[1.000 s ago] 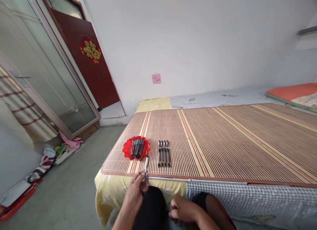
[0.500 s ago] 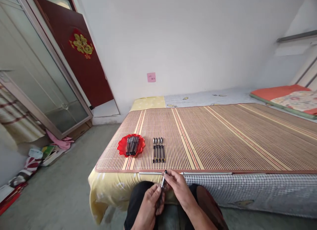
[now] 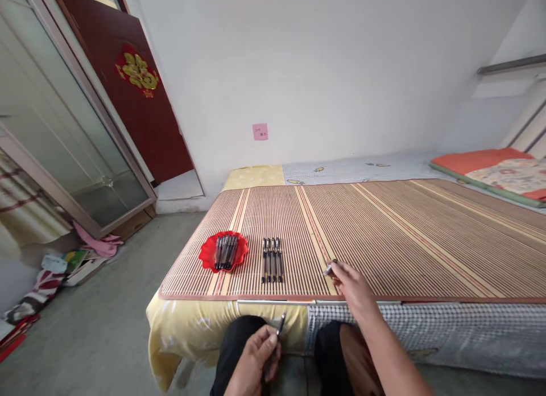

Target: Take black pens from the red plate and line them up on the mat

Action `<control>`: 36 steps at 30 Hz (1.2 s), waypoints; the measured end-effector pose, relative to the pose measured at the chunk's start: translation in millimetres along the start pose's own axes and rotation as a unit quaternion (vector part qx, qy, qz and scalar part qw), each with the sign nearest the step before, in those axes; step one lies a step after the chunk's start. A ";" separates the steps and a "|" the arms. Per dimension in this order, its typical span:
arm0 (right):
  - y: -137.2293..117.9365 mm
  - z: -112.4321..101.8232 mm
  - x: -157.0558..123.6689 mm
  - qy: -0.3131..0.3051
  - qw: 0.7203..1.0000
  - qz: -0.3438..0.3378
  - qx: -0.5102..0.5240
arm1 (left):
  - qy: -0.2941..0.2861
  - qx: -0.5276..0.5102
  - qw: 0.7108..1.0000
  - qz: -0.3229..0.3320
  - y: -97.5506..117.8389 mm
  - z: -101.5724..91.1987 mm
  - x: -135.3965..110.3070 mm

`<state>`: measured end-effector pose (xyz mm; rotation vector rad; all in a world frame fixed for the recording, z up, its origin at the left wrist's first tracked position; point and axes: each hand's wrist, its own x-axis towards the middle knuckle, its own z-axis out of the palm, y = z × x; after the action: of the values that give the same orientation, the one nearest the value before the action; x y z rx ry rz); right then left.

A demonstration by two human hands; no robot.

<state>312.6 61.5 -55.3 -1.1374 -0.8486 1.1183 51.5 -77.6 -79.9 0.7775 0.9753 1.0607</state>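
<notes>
In my left hand (image 3: 260,353) is an uncapped pen (image 3: 281,323), its tip pointing up and away, above my lap. My right hand (image 3: 350,287) is over the mat, closed on a pen cap (image 3: 329,269) between thumb and fingers. To its left, several dark pens (image 3: 272,260) lie side by side in a row on the striped mat (image 3: 367,242). Farther left stands a red scalloped plate (image 3: 206,254) with several more pens (image 3: 226,251) lying in it.
The mat covers a bed with a yellow and checked sheet (image 3: 191,322); its front edge is just before my knees. Folded bedding (image 3: 503,171) lies at the far right. A pink note (image 3: 260,132) is on the wall. Cloths and papers lie on the floor at left.
My right hand has pulled the cap off the pen and moved right and forward over the mat with it. My left hand keeps the pen near the lap.
</notes>
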 end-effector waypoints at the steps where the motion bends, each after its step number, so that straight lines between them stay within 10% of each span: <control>1: 1.8 4.4 5.6 -0.018 1.000 -0.006 -0.018 | 0.017 0.002 0.999 0.028 3.1 -3.5 2.3; 18: 45.2 128.3 140.1 -0.144 0.927 -0.028 -0.345 | 0.001 -0.053 0.997 0.049 -7.8 -28.1 27.7; 36: 31.9 112.4 144.5 -0.280 0.828 -0.030 -0.485 | 0.004 -0.068 0.997 0.045 -2.3 -22.1 25.6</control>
<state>236.6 230.9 -62.9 -1.5862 -2.0578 0.9692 36.3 -52.7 -97.2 0.7110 0.8717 1.1973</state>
